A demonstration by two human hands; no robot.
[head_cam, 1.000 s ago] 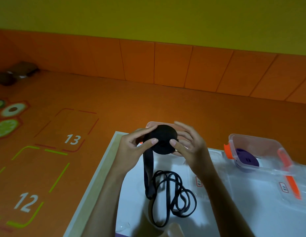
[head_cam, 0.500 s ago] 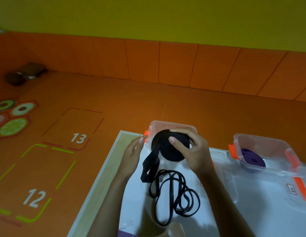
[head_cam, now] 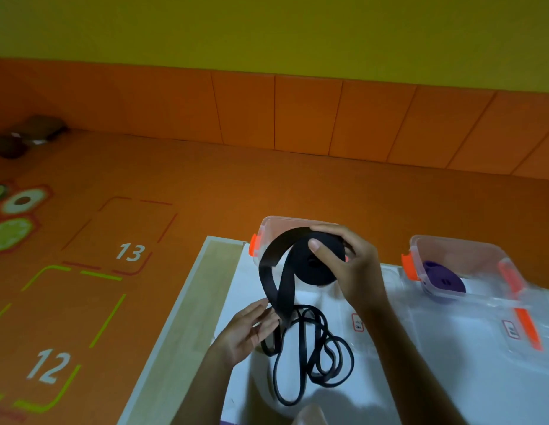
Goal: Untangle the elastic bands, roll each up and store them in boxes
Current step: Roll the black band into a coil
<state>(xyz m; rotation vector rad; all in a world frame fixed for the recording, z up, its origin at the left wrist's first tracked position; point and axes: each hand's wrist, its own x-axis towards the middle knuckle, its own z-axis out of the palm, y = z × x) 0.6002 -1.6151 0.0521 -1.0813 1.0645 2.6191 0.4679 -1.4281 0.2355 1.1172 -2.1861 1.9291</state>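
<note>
My right hand [head_cam: 353,265] grips a partly rolled black elastic band [head_cam: 313,265], thumb on the roll's face, held above the table in front of a clear box with orange clips [head_cam: 267,228]. A loose tail of the band arcs left off the roll and drops to a tangled heap of black loops [head_cam: 313,357] on the white table [head_cam: 420,378]. My left hand [head_cam: 251,329] sits lower, its fingers straight and touching the hanging tail. A second clear box [head_cam: 457,253] at the right holds a rolled purple band [head_cam: 445,279].
Clear lids with orange clips [head_cam: 521,326] lie flat on the table at the right. The table's wooden left edge [head_cam: 181,332] borders an orange floor with numbered squares 12 and 13. Dark objects [head_cam: 24,136] lie by the far-left wall.
My left hand let go near the roll and dropped down to the hanging tail. The right hand kept the roll and the tail now arcs wider off it.
</note>
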